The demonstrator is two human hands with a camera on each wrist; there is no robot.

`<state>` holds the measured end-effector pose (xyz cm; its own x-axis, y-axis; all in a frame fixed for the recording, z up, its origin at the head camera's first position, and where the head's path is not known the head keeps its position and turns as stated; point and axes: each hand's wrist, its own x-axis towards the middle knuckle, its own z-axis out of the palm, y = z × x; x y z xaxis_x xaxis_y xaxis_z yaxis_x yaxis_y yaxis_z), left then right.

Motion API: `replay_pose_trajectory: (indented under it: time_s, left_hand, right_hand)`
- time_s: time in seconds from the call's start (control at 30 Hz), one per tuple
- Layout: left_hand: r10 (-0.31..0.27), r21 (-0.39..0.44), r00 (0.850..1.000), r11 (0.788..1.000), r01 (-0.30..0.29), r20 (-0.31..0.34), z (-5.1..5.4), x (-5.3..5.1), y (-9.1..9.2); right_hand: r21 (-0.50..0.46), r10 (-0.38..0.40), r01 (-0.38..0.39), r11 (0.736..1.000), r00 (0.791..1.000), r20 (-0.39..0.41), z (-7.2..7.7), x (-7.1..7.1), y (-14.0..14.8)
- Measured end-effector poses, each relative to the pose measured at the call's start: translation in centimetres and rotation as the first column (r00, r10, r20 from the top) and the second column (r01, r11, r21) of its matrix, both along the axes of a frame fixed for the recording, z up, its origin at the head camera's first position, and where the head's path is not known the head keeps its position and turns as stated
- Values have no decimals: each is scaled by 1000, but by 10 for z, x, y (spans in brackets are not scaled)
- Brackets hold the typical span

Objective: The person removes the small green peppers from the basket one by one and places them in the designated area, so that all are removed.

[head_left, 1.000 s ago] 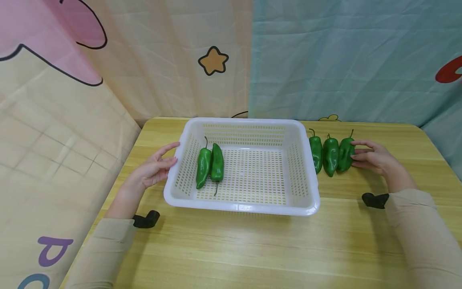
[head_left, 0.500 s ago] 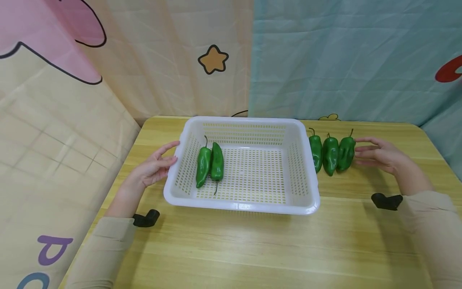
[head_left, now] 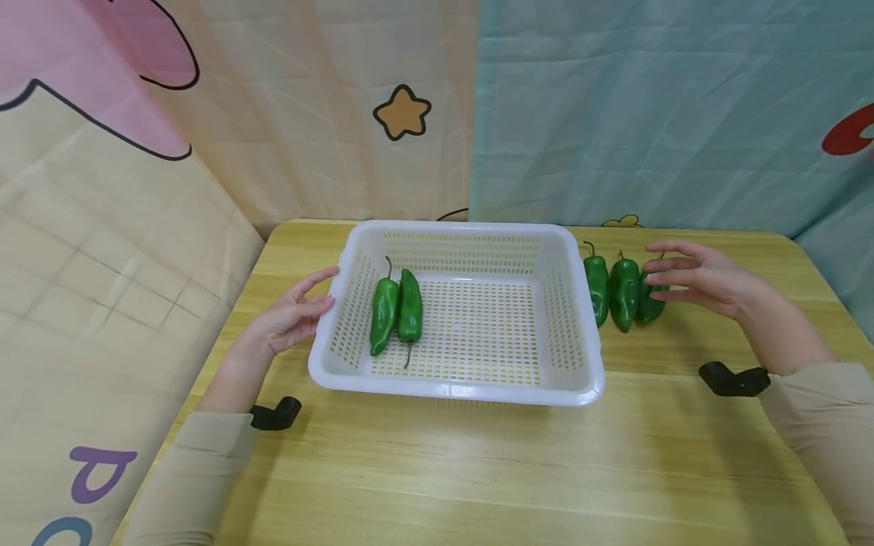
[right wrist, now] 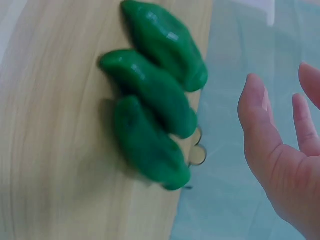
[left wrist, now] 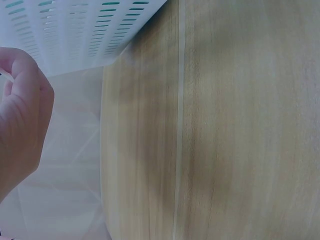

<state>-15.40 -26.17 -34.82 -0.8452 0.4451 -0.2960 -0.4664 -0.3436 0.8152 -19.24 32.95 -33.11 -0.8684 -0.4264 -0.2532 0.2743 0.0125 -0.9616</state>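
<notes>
In the head view, a white perforated plastic basket stands on the wooden table with two green peppers lying side by side in its left part. My left hand touches the basket's left rim, index finger and thumb spread apart. Three more green peppers lie in a row just right of the basket. Over the rightmost pepper hovers my right hand, fingers extended and holding nothing; it partly covers that pepper. The right wrist view shows its fingers apart from the three peppers.
Wood-grain tabletop stretches in front of the basket. Behind the table hang printed curtains, close to its back edge, with another cloth along the left side. A black wrist mount sticks out from the right sleeve.
My right hand drew back slightly from the rightmost pepper, then rose and moved left over it. The left hand, basket and peppers have hardly moved.
</notes>
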Motion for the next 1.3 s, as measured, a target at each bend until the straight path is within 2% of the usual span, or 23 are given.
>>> replay_pose_trajectory:
  time_s: [0.3,0.53,0.73,1.03,1.3]
  left_hand:
    - [4,-10,1000,1000,-4,7,0,1,0]
    - [5,-1,1000,1000,-5,14,0,0,0]
    - [10,-7,999,1000,-10,31,0,0,1]
    - [15,-6,999,1000,-15,40,2,-1,0]
    - [14,-28,999,1000,-13,35,2,0,0]
  right_hand:
    - [-37,65,-65,997,998,-18,19,5,-40]
    - [25,129,-128,991,991,-44,29,8,-69]
    - [21,175,-174,985,984,-43,35,8,-89]
    - [173,199,-192,966,980,-25,46,4,-119]
    - [191,224,-221,957,975,5,51,-1,-145]
